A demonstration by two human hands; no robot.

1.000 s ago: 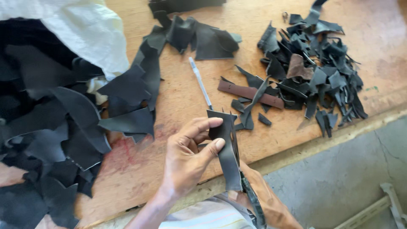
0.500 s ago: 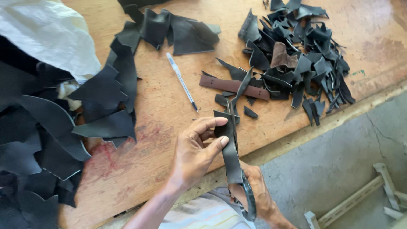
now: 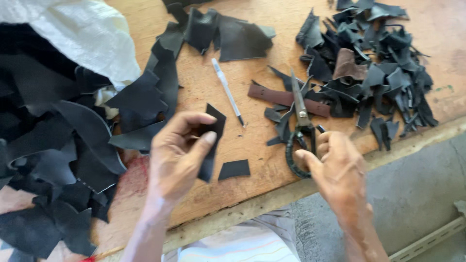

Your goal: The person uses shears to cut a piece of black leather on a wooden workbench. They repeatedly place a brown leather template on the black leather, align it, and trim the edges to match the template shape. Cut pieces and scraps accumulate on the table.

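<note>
My left hand point(image 3: 177, 155) pinches a small black leather piece point(image 3: 212, 130) between thumb and fingers, just above the wooden table point(image 3: 252, 140). A smaller black offcut point(image 3: 234, 169) lies on the wood right of that hand. My right hand point(image 3: 335, 167) is at the table's front edge, its thumb and fingers curled on the dark handle loops of the scissors point(image 3: 299, 109). The scissors rest on the table with their blades pointing away from me, across black scraps.
A heap of black leather sheets point(image 3: 58, 145) fills the left, partly under a white sack point(image 3: 82, 34). A pen point(image 3: 226, 90) and a brown strip point(image 3: 276, 96) lie mid-table. A scrap pile point(image 3: 378, 68) sits at the right. Grey floor point(image 3: 422, 194) lies beyond the table edge.
The long black strip has been cut; a short piece stays in my left hand and an offcut lies on the table. My right hand brought the scissors up from below the edge onto the table.
</note>
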